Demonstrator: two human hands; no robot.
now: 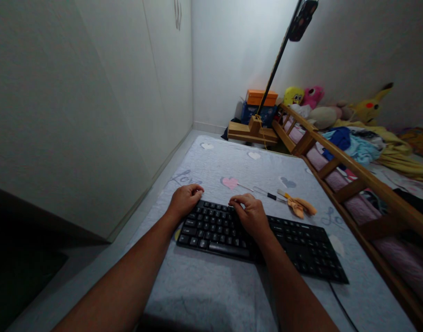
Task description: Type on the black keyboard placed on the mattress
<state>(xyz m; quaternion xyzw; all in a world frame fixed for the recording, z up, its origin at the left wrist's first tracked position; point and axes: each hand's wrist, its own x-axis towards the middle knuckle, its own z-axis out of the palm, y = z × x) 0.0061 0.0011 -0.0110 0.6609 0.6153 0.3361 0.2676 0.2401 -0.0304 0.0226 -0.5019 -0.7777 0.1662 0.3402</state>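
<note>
A black keyboard (221, 226) lies on the patterned bedsheet in front of me, its cable running off at the lower right. My left hand (185, 201) is curled at its upper left corner, fingers closed against the edge. Above the middle of the keys, my right hand (251, 214) has its thumb and fingers drawn together in a pinch near the top row. Whatever may be between those fingertips is too small to see. Behind the keyboard lie a thin white stick (245, 187), a slim tool with a black grip (272, 196) and a crumpled orange cloth (301, 206).
A heart-patterned sheet (211, 286) covers the surface. A wooden rail (349, 163) runs along the right, with plush toys and clothes beyond it. White cabinets (121, 92) stand at left. A wooden stand (253, 131) holding a pole is at the far end, beside an orange box (261, 97).
</note>
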